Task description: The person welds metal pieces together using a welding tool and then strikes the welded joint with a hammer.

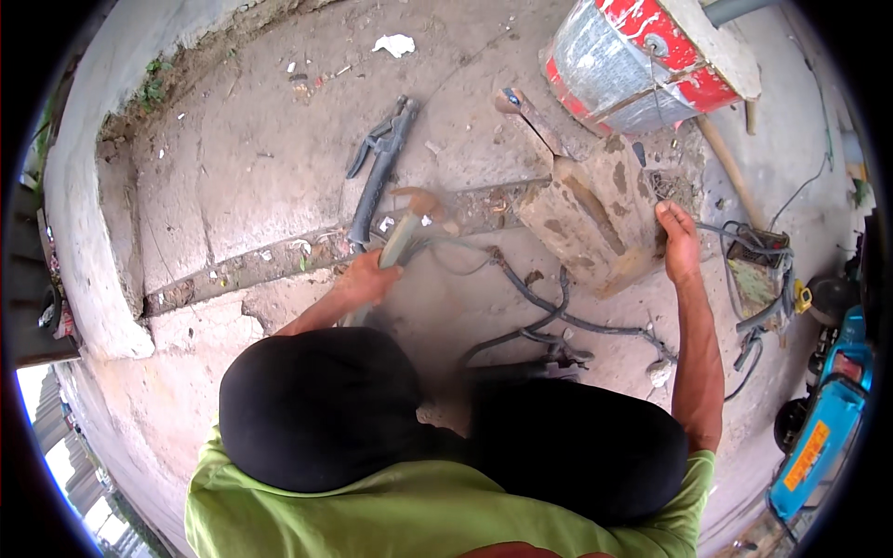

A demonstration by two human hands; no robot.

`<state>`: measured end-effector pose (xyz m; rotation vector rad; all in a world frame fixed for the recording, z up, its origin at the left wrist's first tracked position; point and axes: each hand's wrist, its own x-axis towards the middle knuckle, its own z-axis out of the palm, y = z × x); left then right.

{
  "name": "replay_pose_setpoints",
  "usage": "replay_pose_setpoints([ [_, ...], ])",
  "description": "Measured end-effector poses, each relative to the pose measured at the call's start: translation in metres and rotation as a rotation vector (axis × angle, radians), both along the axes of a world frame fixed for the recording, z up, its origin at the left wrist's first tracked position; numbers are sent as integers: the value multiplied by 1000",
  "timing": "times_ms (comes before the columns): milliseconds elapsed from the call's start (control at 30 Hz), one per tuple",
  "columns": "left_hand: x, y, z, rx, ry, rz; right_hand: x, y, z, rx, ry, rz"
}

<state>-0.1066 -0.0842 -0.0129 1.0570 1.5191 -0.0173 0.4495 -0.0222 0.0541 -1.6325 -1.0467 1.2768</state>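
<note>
My left hand point(366, 279) is closed around the pale handle of a hammer point(402, 238). Its rusty head, slightly blurred, is just left of the shovel blade. On the right, a worn, brown-stained shovel blade point(579, 216) without a long handle lies tilted, its narrow socket pointing toward the bucket. My right hand point(680, 240) grips the blade's right edge, thumb and fingers pinched on it. Beyond the hammer rests a black welding electrode holder point(383, 167) on the ground, clear of both hands.
A dented red and silver bucket point(625, 70) stands at the far right, a wooden pole point(730, 172) beside it. Dark cable point(530, 298) loops across the ground before my knees. Farther right are a worn metal box point(755, 274) and a blue machine point(823, 423). A low concrete edge point(112, 251) borders the left.
</note>
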Motion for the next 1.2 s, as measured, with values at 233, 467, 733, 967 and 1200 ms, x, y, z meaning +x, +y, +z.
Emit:
replay_pose_setpoints([
  [233, -4, -4, -13, -12, -50, 39, -18, -15, -5, -35, 137, -159],
  [467, -7, -7, -20, -12, -77, 58, -19, -18, -3, -21, 203, -105],
  [733, -7, -13, -20, 29, -123, 110, -31, -14, 3, -85, 8, -87],
  [967, -8, -15, -26, 35, -116, 97, -14, -1, -43, -171, -205, -63],
  [1200, -7, -12, -28, 6, -109, 108, -8, 15, -70, -240, -174, -31],
])
